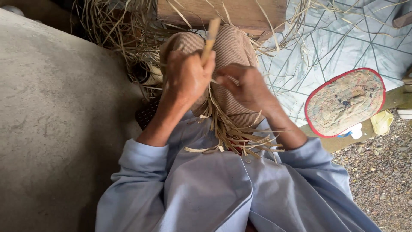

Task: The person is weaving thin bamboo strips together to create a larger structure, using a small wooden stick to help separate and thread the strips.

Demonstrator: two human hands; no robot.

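Strips (234, 135) of pale dried fibre lie in a loose bundle at the centre of the frame, draped over the person's knee (231, 51) and fanning out onto the lap of a light blue shirt (206, 189). The left hand (186, 77), just left of centre, has its fingers clenched around a slim wooden stick (210, 38) that points up and a little to the right, its tip reaching the upper middle of the frame. The right hand (244, 86), close beside it at centre, has its fingers pinched together on a thin strip that runs between the two hands; the fingertips of both hands almost meet above the bundle. The knee is covered in ribbed tan cloth.

In the upper left of the frame a larger tangle of the same fibre (116, 30) lies on the ground behind the knee. A wooden block (223, 13) sits at the top centre, with loose strands hanging over it. The left side of the frame is a bare grey concrete slab (51, 107). At upper right lies a pale sheet with a geometric line pattern (343, 43). At right, a flat woven fan (345, 101) with a red rim rests well apart from the hands, a yellow sandal (381, 122) just beside it. Gravel (382, 180) fills the lower right.
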